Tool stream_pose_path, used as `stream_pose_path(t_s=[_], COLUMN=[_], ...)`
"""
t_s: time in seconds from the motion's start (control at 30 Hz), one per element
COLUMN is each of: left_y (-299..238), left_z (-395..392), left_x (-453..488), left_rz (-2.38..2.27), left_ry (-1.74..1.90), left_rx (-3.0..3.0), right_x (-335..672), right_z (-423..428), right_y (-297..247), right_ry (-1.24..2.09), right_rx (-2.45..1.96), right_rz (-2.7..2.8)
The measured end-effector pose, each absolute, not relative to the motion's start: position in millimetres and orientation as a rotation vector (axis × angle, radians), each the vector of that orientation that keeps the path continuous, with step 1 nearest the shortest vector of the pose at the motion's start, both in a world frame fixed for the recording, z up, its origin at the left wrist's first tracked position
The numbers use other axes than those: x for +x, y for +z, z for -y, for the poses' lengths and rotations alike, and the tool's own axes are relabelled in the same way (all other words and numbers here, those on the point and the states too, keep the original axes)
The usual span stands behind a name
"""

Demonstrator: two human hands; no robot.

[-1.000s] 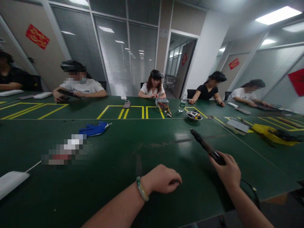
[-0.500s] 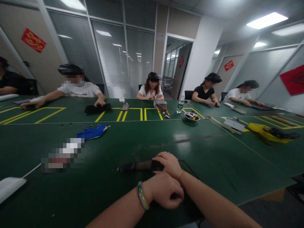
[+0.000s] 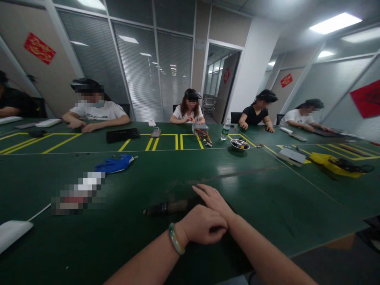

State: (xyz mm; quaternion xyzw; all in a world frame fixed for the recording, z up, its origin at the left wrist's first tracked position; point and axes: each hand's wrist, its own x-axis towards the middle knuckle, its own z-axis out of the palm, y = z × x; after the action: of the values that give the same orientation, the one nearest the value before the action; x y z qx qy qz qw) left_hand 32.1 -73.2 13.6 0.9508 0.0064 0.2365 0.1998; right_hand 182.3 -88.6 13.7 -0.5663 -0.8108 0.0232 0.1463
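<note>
The right hand (image 3: 212, 202), fingers outstretched rather than gripping, covers one end of a tool (image 3: 173, 207) lying on the green table (image 3: 118, 233), perhaps to steady it. The left hand (image 3: 204, 225) (a bangle (image 3: 176, 239) at its wrist) curls in front; whether its fingertips meet cannot be told.

Nearer than the one bottle (image 3: 225, 130) are one left hand (image 3: 204, 226), one right hand (image 3: 214, 202), one bangle (image 3: 176, 239), one dark tool (image 3: 175, 206) and one blue glove (image 3: 115, 164). Beside the bottle stands one metal bowl (image 3: 240, 148). Beyond it are four red posters (image 3: 39, 48) and five people (image 3: 101, 111), three leftward and two rightward of it.
</note>
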Motion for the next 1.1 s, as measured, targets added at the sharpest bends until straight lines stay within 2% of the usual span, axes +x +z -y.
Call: stream_pose_path(t_s=[0.2,0.5,0.6,0.7,0.77,0.83,0.97,1.1], left_y=[29.2,17.5,19.3,21.0,20.9,19.9,17.3,16.2], left_z=[55.4,49.9,52.6,53.9,53.9,53.4,52.5,53.6], left_x=[22.1,21.6,22.7,24.6,25.8,26.5,27.2,29.2], left_rz=[-0.653,-0.740,-0.747,-0.758,-0.770,-0.786,-0.785,-0.807], left_ry=[0.858,0.581,0.565,0.550,0.546,0.555,0.571,0.582], left_rx=[2.675,2.775,2.770,2.776,2.788,2.796,2.793,2.770], right_x=[231.9,237.6,220.8,203.7,196.2,193.1,194.5,196.4], right_z=[158.6,225.1,233.0,230.5,223.7,215.4,199.2,179.5], right_y=[23.9,12.9,17.1,18.8,16.2,12.4,11.3,18.6], right_ry=[0.108,0.148,0.325,0.680,0.762,0.568,-0.040,-0.081], right_rx=[-2.024,-2.403,-2.394,-2.209,-2.166,-2.237,-2.277,-2.195], right_rz=[1.924,1.766,1.722,1.652,1.591,1.612,1.732,1.854])
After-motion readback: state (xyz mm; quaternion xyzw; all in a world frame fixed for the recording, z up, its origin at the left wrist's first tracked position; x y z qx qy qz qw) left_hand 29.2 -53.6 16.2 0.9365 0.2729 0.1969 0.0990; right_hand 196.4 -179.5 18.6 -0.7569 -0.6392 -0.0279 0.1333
